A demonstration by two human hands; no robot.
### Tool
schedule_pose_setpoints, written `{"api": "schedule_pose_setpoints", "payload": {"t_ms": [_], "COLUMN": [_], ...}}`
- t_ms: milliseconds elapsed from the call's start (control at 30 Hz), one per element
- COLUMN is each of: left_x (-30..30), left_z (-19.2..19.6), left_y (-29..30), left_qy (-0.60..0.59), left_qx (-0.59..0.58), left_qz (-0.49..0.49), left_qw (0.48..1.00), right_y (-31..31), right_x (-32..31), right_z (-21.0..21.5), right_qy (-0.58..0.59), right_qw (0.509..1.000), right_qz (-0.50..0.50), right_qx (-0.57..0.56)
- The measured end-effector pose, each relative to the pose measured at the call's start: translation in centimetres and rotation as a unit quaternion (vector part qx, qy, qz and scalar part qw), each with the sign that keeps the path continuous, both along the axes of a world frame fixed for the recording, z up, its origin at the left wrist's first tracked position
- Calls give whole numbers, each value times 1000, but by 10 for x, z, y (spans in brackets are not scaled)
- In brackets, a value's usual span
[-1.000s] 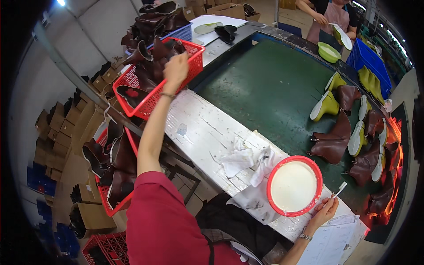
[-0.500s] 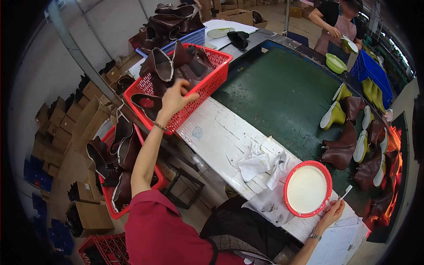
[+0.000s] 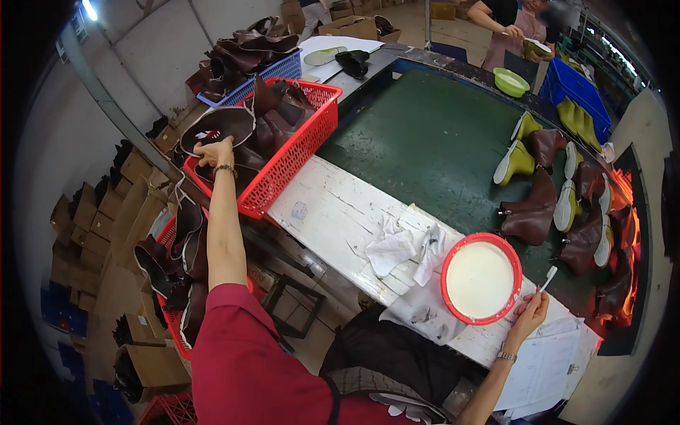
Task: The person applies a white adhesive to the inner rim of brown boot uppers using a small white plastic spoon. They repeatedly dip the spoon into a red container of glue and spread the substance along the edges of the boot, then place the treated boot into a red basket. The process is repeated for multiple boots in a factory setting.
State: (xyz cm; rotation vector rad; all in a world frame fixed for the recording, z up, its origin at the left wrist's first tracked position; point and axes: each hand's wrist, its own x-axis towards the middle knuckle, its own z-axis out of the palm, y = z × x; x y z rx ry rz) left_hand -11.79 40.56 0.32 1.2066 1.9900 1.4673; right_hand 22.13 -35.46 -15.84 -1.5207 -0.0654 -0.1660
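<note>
I see the long table (image 3: 333, 212), its white-painted near end smeared and its far part covered by a green mat (image 3: 425, 134). On the mat's right side stand brown boots (image 3: 528, 212) and a few yellow-green ones (image 3: 517, 159). At the table's left edge sits a red basket (image 3: 290, 166) heaped with brown boot uppers, a blue basket (image 3: 273, 71) behind it and another red basket (image 3: 170, 283) lower down on the left. My left hand (image 3: 216, 152) reaches out over the red basket's near corner, its fingers closed on the rim of a dark brown boot upper (image 3: 219, 124) that lies on the pile. Near me on the white boards rests a round red bowl (image 3: 448, 265) filled with pale glue, with crumpled white rags (image 3: 397, 244) just beside it on the left. My right hand (image 3: 530, 315) sits by the bowl's right rim, fingers pinched around a small white brush (image 3: 547, 278) pointing up and away.
</note>
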Motion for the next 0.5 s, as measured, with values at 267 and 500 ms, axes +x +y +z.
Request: {"api": "schedule_pose_setpoints", "payload": {"t_ms": [267, 500], "left_x": [-15, -54], "left_z": [-24, -8], "left_y": [-5, 9], "left_qy": [589, 633], "left_qx": [34, 117], "left_qz": [-49, -85], "left_qw": [806, 761], "right_y": [6, 13], "right_x": [1, 3], "right_z": [-2, -6], "right_qy": [-8, -2], "right_qw": [999, 999], "right_qz": [23, 35], "right_qx": [24, 28]}}
